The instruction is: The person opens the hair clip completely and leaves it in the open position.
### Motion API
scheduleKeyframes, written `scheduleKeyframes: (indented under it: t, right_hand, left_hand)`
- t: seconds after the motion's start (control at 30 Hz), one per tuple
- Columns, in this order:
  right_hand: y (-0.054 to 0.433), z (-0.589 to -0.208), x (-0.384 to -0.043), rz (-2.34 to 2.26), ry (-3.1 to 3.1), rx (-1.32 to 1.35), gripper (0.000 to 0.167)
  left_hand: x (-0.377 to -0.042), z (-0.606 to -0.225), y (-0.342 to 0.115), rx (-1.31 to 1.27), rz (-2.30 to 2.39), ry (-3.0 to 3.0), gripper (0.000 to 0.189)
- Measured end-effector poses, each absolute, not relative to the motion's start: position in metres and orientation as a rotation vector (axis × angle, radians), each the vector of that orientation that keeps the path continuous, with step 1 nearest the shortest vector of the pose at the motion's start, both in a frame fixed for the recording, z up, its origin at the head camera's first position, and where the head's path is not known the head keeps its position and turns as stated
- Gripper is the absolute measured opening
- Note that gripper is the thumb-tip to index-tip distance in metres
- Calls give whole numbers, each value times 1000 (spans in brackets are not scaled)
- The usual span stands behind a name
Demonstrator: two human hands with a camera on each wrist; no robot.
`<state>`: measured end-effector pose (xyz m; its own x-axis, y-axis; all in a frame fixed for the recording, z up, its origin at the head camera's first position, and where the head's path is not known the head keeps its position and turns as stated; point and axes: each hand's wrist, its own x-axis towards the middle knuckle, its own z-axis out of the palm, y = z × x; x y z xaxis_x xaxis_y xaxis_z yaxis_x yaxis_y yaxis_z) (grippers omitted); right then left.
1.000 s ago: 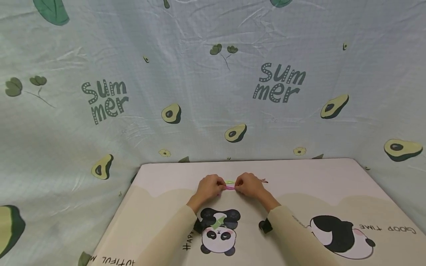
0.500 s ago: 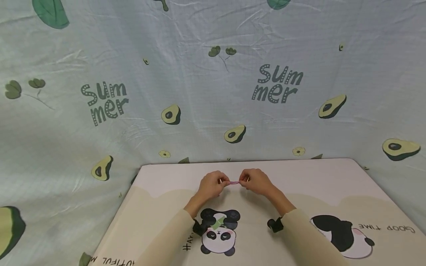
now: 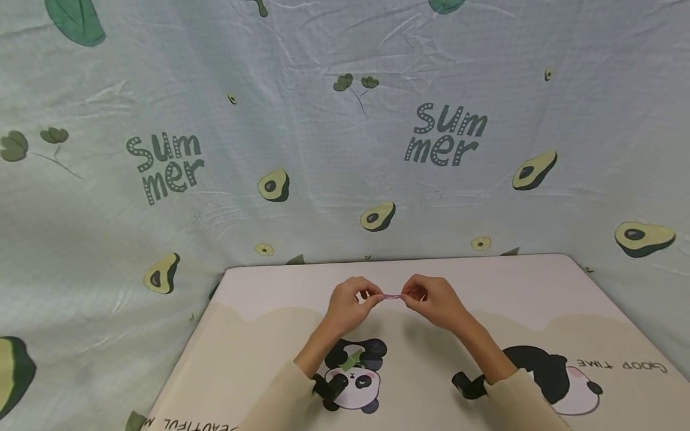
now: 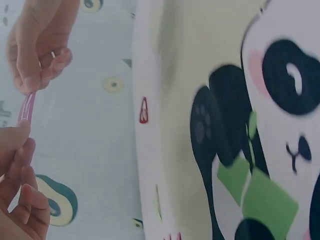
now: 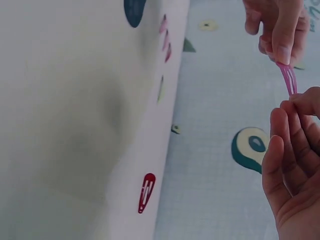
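Pink clip: stretched level between two sets of fingers, it hung in the air above the surface, bridging the gap from one hand to the other.
Left hand: thumb and fingertips were clamped on one end of the clip.
Right hand: its fingers pinched the opposite end, the other fingertips loosely bent.
Lift: within the past second, both hands rose from close to the surface and carried the clip up with them, their shadows falling below.
Red clip: it lay on the surface, below the fingers and toward the right hand's side.
Green piece: it lay under the fingers, between the red clip and the three pink pieces on the left hand's side, too blurred to name surely.
Work in hand: the raised clip, gripped at both ends and well apart from the rest, appeared ready for close handling.
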<state>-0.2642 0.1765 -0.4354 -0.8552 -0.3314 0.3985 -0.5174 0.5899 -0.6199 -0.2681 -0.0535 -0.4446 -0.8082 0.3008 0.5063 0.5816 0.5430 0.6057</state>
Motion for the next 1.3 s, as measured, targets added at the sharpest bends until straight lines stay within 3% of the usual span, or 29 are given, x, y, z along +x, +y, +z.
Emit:
scheduleKeyframes:
  t: [0.43, 1.3]
  right_hand:
    - [189, -424, -223, 1170, -2462, 707, 9]
    - [196, -424, -203, 1229, -2335, 765, 14]
  left_hand:
    - [-235, -434, -43, -799, -1284, -2328, 5]
    - [-216, -433, -32, -863, -1354, -2262, 4]
